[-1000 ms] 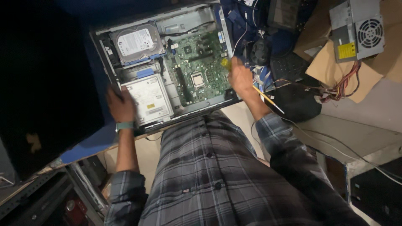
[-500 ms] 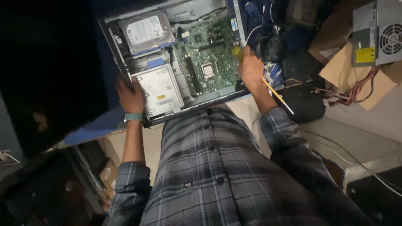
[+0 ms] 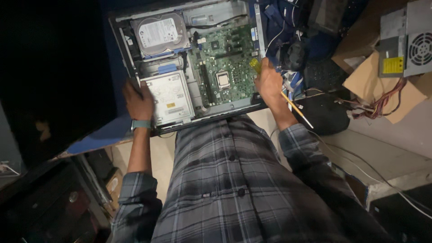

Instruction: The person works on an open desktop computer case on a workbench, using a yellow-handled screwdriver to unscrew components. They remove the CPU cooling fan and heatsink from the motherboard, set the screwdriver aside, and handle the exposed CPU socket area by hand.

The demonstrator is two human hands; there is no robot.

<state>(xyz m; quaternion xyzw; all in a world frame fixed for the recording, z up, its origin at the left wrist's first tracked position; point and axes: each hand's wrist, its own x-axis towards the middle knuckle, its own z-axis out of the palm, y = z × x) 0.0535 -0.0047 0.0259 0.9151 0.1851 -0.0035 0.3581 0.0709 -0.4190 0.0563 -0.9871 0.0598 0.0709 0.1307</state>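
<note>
An open desktop computer case lies flat in front of me, with a green motherboard, a silver hard drive and a grey optical drive inside. My left hand grips the case's left edge beside the optical drive. My right hand rests on the case's right edge and holds a yellow-handled screwdriver, whose shaft sticks out past my wrist. My plaid-shirted body covers the near edge of the case.
A grey power supply with red and yellow wires sits on cardboard at the right. Dark parts and cables lie beside the case's right side. A black object sits near my right forearm. White cables trail over the bench.
The view has shifted, so the case sits higher and further right in the frame. Both hands stay on the case's edges, the right one still around the screwdriver.
</note>
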